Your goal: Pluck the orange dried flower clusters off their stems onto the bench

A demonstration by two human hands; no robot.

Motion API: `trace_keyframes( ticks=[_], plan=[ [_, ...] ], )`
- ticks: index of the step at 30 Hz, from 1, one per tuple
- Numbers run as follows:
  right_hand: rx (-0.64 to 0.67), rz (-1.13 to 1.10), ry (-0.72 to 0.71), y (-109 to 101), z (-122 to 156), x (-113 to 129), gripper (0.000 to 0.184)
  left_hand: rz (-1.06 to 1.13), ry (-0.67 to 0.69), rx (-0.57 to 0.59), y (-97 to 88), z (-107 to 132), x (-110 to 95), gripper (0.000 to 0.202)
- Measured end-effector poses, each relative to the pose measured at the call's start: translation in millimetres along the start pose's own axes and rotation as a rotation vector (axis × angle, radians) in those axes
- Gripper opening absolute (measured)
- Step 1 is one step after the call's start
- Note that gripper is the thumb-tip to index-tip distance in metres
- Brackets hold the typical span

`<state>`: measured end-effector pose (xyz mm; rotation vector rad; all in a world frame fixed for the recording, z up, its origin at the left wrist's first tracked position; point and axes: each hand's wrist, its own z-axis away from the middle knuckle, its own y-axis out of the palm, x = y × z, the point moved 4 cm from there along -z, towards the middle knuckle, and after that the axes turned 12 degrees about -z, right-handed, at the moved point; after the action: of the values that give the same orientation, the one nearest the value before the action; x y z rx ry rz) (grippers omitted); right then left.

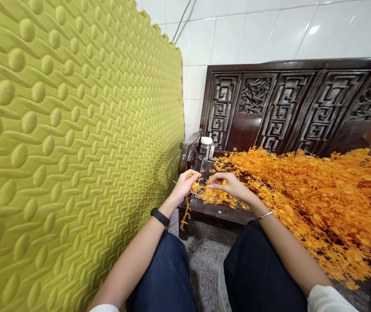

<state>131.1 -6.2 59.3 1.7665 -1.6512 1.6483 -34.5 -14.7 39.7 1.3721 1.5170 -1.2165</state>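
My left hand (185,184) pinches an orange plastic sprig (186,208) whose stem hangs down below the fingers, over the front edge of a dark wooden bench (211,212). My right hand (229,184) is closed in a pinch on a small orange piece (223,182) just to the right, above a small heap of orange bits (216,197) on the seat. The two hands are a short gap apart. A black band sits on my left wrist, a thin bracelet on my right.
A big pile of orange plastic sprigs (328,203) covers the bench to the right. A small clear jar with a white lid (205,148) stands by the armrest. A yellow-green embossed foam panel (75,143) fills the left. White tiled wall behind, speckled floor below.
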Motion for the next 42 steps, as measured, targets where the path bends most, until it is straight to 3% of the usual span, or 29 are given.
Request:
trace_keyframes(
  ticks=[4,8,15,22,30,38,40,42],
  plan=[
    [-0.048,-0.235,0.038,6.7,-0.8,0.0,0.026,-0.13,-0.005,0.077,5.9,2.2,3.2,0.034],
    [-0.193,-0.265,-0.012,16.2,-3.2,4.0,0.021,-0.17,0.058,0.192,15.7,3.2,6.8,0.035],
    [-0.427,-0.426,0.069,14.6,-11.9,-10.1,0.018,-0.151,0.005,0.173,20.9,3.7,7.9,0.032],
    [-0.596,-0.534,0.163,15.7,-26.6,-28.0,0.014,-0.026,-0.155,0.045,20.3,-2.9,13.8,0.023],
    [-0.681,-0.497,0.127,16.5,-41.2,-36.9,0.013,0.024,-0.167,-0.047,18.9,-11.7,19.5,0.017],
    [-0.752,-0.5,0.146,18.0,-47.6,-37.0,0.013,0.001,-0.192,-0.054,18.7,-18.6,21.8,0.014],
    [-0.722,-0.5,0.117,15.9,-49.4,-33.9,0.017,0.004,-0.187,-0.054,17.0,-17.8,19.8,0.013],
    [-0.605,-0.515,0.08,14.2,-51.4,-30.1,0.02,0.034,-0.173,-0.048,13.2,-15.5,17.7,0.013]
  ],
)
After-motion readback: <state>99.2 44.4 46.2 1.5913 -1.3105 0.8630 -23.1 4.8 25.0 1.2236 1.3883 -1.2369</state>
